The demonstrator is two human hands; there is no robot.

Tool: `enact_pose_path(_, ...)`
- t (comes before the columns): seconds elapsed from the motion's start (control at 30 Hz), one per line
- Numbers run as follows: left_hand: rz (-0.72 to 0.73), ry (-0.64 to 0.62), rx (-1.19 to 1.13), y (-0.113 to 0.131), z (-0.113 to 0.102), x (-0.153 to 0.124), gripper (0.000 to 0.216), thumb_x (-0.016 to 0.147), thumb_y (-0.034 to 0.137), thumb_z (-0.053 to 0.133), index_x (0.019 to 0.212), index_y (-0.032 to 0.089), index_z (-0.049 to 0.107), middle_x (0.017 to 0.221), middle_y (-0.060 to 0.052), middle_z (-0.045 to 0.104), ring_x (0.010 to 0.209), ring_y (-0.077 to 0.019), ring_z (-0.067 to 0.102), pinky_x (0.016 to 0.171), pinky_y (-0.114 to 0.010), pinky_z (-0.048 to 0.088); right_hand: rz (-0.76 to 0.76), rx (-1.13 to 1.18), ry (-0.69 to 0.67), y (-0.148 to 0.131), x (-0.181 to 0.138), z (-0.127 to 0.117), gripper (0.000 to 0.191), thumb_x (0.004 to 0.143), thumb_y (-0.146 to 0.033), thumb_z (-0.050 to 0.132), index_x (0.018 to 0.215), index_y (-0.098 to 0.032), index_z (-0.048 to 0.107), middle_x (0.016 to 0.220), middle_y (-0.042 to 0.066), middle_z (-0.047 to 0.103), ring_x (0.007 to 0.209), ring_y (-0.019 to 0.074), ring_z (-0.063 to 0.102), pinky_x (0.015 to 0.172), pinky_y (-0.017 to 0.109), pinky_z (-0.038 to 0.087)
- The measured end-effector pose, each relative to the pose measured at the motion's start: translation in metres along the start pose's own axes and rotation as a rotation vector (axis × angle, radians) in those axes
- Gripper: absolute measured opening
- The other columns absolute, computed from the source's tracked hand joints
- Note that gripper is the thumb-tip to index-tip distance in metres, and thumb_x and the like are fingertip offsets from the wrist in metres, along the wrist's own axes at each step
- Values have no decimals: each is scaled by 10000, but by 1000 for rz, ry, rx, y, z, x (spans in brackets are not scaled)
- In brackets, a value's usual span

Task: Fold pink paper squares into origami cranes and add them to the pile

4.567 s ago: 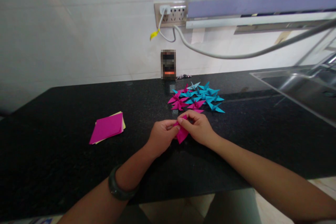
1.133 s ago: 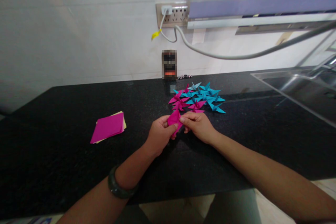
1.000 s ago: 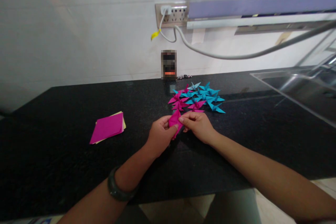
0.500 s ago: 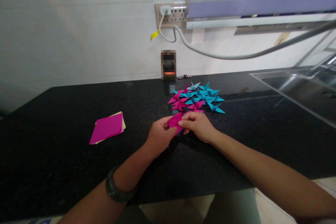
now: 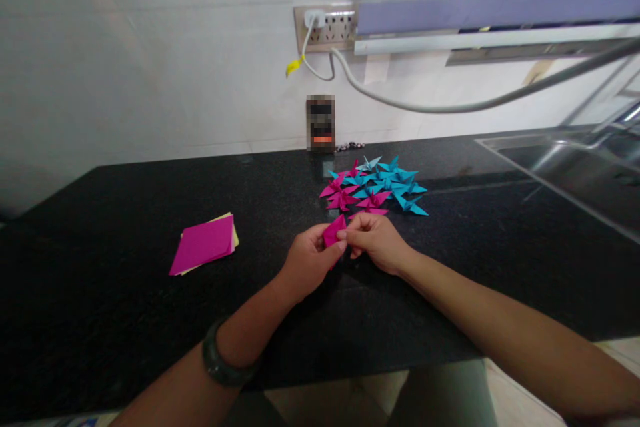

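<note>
A small piece of folded pink paper [image 5: 334, 231] is held up between my two hands, above the black counter. My left hand [image 5: 311, 257] is closed on its left and lower side, the thumb lying across its lower part. From the right, my right hand [image 5: 377, 241] pinches the paper's right edge between thumb and fingers. Parts of the paper are hidden behind my fingers. Just beyond my hands lies a cluster of folded paper cranes, several pink cranes [image 5: 342, 200] on the left and several blue cranes [image 5: 387, 183] on the right.
A stack of square paper sheets [image 5: 204, 245], pink on top, lies to the left on the counter [image 5: 125, 320]. A pixelated upright object [image 5: 321, 123] leans at the wall beside a beaded strand [image 5: 351, 146]. A sink [image 5: 590, 173] is at right; a grey hose [image 5: 440, 109] hangs above.
My left thumb has slid right and up across the pink paper, which now looks narrower. My right hand keeps its pinch almost in place.
</note>
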State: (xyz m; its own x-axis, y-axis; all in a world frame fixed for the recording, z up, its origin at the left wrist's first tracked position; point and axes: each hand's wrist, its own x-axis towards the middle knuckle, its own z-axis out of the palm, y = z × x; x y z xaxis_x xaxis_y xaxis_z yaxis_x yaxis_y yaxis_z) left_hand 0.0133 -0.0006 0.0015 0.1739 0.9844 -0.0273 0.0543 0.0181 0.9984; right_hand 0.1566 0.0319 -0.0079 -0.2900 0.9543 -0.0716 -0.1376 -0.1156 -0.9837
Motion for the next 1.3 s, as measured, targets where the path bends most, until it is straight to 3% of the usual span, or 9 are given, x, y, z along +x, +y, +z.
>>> enact_pose_path(0.17,14,-16,17,1,-1,0,218,667,261,637,837,126,619,584,37,541,482,-62,409,455,-183,299,29,63,-20,-1,0,1,289,519,-292,779,556,-139,536,405,-66,526,332,38,446,365,160,412)
enact_pose_path(0.33,15,-63,-29,2,-1,0,293,680,243,630,951,132,640,652,10,612,504,-70,461,474,-184,337,40,54,-96,0,0,-1,274,520,-294,780,617,-126,586,501,-44,582,370,36,473,387,163,423)
enact_pose_path(0.57,-13,-90,-49,8,-3,-2,293,668,229,632,941,128,663,562,25,585,465,-64,444,446,-178,323,-18,9,-32,3,-1,-1,305,529,-320,779,546,-136,536,406,-57,518,335,49,449,357,164,355)
enact_pose_path(0.77,-69,-147,-63,14,-3,-3,311,651,137,583,947,150,677,626,13,624,442,-51,416,413,-172,269,-104,-14,46,0,2,-4,377,671,-430,669,489,-149,496,368,-48,463,330,48,398,357,177,314)
enact_pose_path(0.9,-105,-89,-82,15,-2,-2,309,635,122,577,926,146,679,529,48,564,431,-53,409,431,-177,283,-110,22,44,-4,3,-5,388,722,-498,585,554,-154,527,398,-56,449,341,52,385,376,193,370)
enact_pose_path(1.1,-89,-53,-60,8,-3,0,335,651,150,602,984,138,633,564,38,581,458,-61,448,443,-180,321,-75,-170,-110,-4,-1,-4,308,569,-361,746,668,-150,545,516,-64,500,408,45,425,390,177,393)
enact_pose_path(1.3,-38,59,-15,2,-3,4,334,659,189,624,979,133,546,711,-5,624,550,-93,555,500,-205,426,-95,-224,-15,0,-1,-3,277,665,-386,656,682,-158,499,511,-67,487,393,48,437,376,172,367)
